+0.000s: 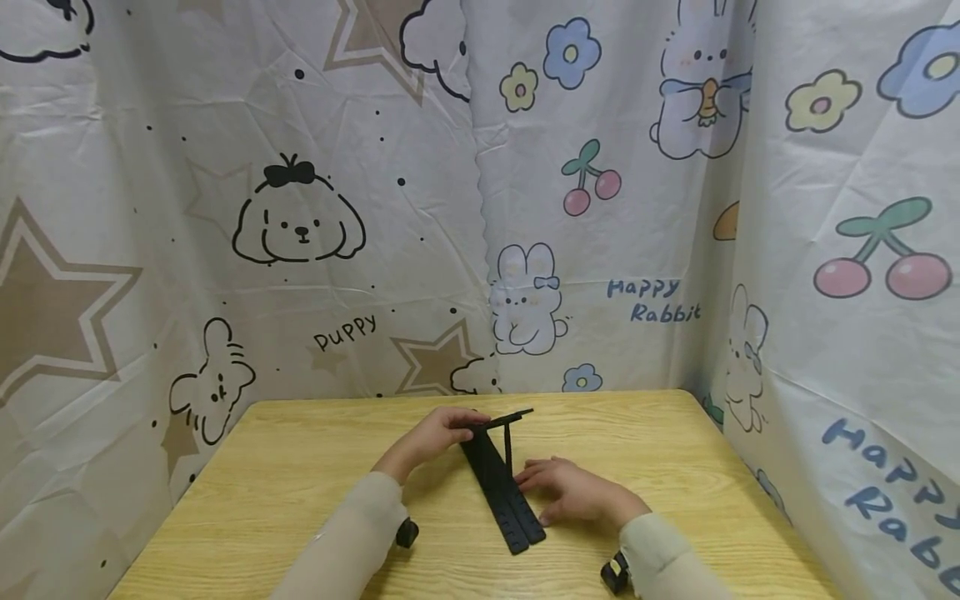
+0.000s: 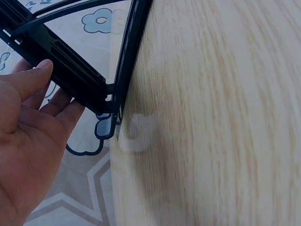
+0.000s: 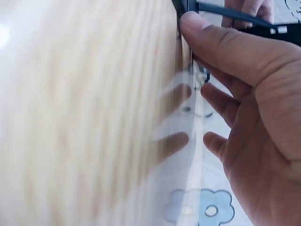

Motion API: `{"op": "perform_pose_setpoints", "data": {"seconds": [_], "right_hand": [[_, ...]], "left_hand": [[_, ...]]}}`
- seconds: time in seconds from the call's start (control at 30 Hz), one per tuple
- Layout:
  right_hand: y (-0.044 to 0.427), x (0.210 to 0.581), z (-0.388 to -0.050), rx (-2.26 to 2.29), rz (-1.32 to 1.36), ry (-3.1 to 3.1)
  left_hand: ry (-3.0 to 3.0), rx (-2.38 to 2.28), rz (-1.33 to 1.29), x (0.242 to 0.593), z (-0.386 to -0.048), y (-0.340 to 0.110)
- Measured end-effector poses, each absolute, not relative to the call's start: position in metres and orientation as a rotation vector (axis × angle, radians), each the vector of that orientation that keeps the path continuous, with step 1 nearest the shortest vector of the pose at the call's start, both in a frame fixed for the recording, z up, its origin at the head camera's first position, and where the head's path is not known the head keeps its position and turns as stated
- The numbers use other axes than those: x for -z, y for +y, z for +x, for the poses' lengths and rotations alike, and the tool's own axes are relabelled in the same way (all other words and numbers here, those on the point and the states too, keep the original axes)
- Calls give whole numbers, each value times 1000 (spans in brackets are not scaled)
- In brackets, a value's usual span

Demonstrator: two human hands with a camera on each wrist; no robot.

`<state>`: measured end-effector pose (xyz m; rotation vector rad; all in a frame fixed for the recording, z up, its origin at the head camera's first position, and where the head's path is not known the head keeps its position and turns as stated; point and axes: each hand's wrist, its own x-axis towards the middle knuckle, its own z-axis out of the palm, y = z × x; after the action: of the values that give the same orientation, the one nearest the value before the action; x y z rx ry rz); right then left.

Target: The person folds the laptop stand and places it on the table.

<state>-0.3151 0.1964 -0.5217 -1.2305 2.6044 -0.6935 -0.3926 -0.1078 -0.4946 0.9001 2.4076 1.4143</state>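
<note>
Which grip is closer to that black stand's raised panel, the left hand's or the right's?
The left. The left hand has its grip on the raised panel itself; the right hand is lower, beside the base, towards its near end.

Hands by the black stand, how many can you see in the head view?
2. The left hand holds the stand at its far end; the right hand is at its right side, toward the near end.
</note>
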Motion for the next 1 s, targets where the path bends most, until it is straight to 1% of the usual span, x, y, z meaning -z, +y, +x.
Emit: {"op": "perform_pose_setpoints", "data": {"seconds": [0.4,1.0], "right_hand": [[168,526,-307,668,-1133,2744],[150,525,-296,619,-1034,2846]], "left_hand": [[2326,-1533,845,499,-397,-111],[2269,-1615,845,508,-402,-115]]}}
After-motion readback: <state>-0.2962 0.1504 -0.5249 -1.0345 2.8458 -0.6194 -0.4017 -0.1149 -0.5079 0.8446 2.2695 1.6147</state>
